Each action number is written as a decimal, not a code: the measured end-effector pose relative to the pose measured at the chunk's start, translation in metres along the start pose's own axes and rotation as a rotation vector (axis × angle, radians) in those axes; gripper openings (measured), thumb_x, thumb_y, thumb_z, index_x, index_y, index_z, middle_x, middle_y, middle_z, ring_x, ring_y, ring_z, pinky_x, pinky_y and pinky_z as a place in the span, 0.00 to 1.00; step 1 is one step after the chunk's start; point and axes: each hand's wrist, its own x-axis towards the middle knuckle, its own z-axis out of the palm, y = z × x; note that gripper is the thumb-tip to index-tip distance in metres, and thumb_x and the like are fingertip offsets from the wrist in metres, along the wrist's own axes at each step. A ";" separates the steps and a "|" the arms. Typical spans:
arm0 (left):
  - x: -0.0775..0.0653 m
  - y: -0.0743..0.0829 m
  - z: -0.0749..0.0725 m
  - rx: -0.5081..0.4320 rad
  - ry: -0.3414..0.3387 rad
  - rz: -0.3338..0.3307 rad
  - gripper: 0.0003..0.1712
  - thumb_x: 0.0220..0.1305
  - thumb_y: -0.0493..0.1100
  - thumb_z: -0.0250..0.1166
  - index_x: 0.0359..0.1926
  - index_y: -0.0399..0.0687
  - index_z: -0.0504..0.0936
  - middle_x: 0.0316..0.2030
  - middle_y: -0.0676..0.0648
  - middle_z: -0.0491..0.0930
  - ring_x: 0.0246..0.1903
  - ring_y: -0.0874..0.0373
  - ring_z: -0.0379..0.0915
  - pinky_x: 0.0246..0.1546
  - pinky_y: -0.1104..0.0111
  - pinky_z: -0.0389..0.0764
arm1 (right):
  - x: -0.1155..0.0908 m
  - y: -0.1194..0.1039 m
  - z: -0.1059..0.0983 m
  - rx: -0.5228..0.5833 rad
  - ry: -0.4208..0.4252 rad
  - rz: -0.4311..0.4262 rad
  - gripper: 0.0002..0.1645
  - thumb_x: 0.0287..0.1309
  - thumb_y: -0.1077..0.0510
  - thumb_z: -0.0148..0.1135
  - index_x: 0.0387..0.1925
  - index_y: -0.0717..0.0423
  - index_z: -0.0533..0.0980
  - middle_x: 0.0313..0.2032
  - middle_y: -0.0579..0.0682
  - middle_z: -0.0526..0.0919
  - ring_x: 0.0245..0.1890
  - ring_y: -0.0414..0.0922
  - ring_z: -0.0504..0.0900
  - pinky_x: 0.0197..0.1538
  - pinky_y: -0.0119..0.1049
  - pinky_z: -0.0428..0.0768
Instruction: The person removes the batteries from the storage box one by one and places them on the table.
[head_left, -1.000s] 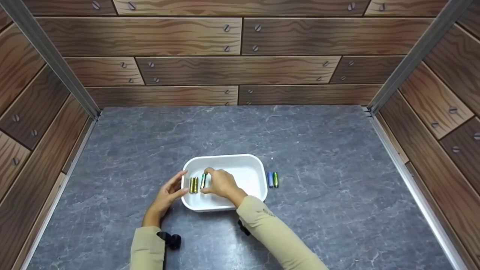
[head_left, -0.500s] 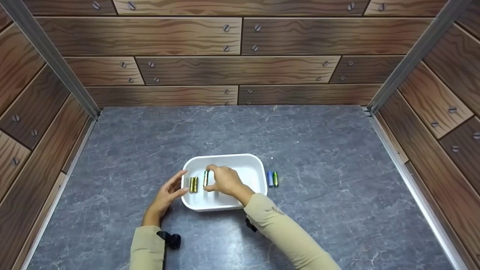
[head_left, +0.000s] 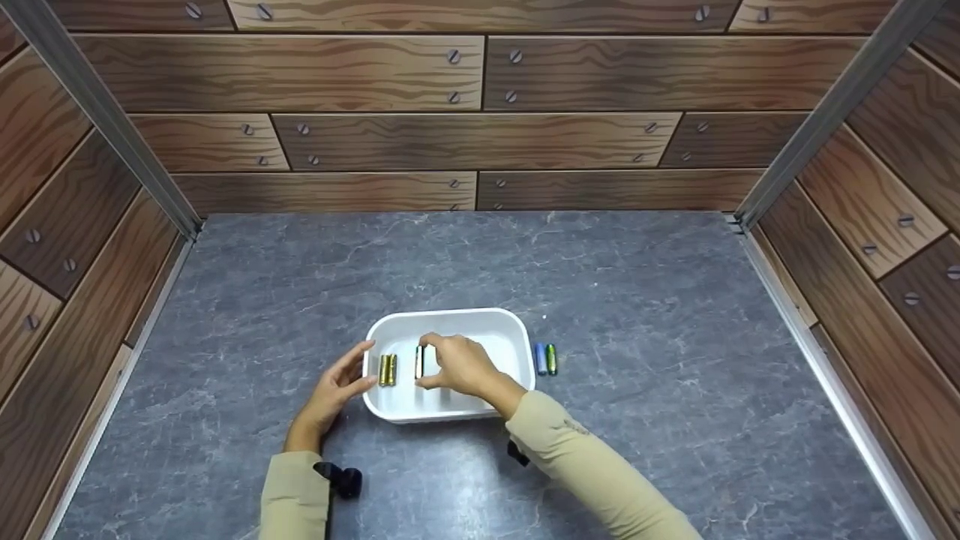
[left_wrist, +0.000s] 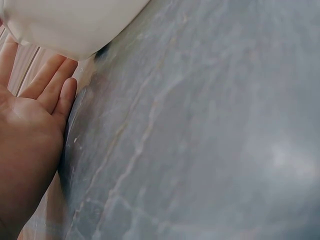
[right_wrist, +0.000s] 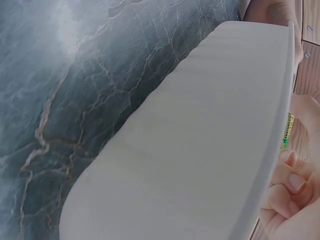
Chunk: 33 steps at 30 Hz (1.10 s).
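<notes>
A white rectangular tray point(head_left: 499, 352) stands on the grey marbled table. My left hand point(head_left: 335, 390) is at its left end, thumb and fingers spread against the rim; its fingers look straight in the left wrist view, by the tray's white wall. Inside the tray my right hand point(head_left: 461, 366) pinches a battery point(head_left: 419, 362) by its two ends between thumb and forefinger. To the left of that one, two gold batteries point(head_left: 388, 370) lie side by side on the tray floor. The tray's wall hides part of the right hand in the right wrist view.
Just outside the tray's right end lie a blue battery point(head_left: 541, 359) and a green battery point(head_left: 552, 359), close together. Wood-patterned walls point(head_left: 480, 142) enclose the table at the back and both sides, with metal posts at the corners.
My right hand has moved a little to the right inside the tray with the pinched battery, away from the two gold ones. The left hand and the tray have stayed put.
</notes>
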 end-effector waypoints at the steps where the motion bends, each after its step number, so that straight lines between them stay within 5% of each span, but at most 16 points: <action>1: 0.000 0.000 0.000 -0.002 -0.002 0.003 0.40 0.61 0.30 0.62 0.72 0.35 0.57 0.71 0.32 0.59 0.56 0.71 0.71 0.52 0.76 0.76 | -0.001 0.000 -0.001 0.001 0.003 -0.004 0.35 0.45 0.43 0.74 0.53 0.52 0.76 0.29 0.50 0.83 0.24 0.37 0.71 0.27 0.30 0.67; 21: 0.000 0.001 0.001 -0.009 0.008 -0.006 0.39 0.61 0.29 0.62 0.72 0.36 0.58 0.71 0.33 0.59 0.56 0.70 0.70 0.52 0.76 0.77 | -0.022 0.014 -0.018 0.029 0.004 -0.020 0.35 0.46 0.44 0.74 0.55 0.52 0.75 0.27 0.51 0.81 0.22 0.36 0.65 0.28 0.30 0.65; 33: 0.000 0.001 0.002 0.029 0.051 -0.027 0.39 0.60 0.29 0.63 0.71 0.37 0.60 0.72 0.36 0.60 0.67 0.52 0.63 0.54 0.79 0.74 | -0.033 0.022 -0.026 0.070 0.003 -0.019 0.35 0.47 0.46 0.74 0.56 0.53 0.74 0.29 0.54 0.82 0.22 0.36 0.64 0.28 0.29 0.64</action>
